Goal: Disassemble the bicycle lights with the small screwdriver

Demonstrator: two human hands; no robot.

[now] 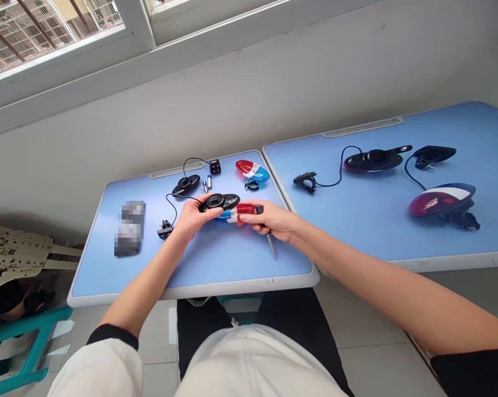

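Observation:
Above the left blue table, my left hand (pixel 194 216) grips a black oval base (pixel 220 202) whose cable runs left to a small clamp piece (pixel 165 229). My right hand (pixel 269 217) is closed round a red and blue light cover (pixel 236 213) and also holds a screwdriver (pixel 272 247), its shaft pointing down toward the table. The base and cover are side by side, partly overlapping. Behind them lie another black base (pixel 186 186) wired to a button box (pixel 214 166), some batteries (pixel 209 181), a second red and blue cover (pixel 252 170) and a black ring clamp (pixel 252 186).
A dark object with a blurred surface (pixel 129 227) lies on the left table (pixel 215 264). The right table (pixel 397 231) bears a wired black unit (pixel 373 160) and a red and blue light (pixel 442 200). A teal stool (pixel 33 344) stands at lower left.

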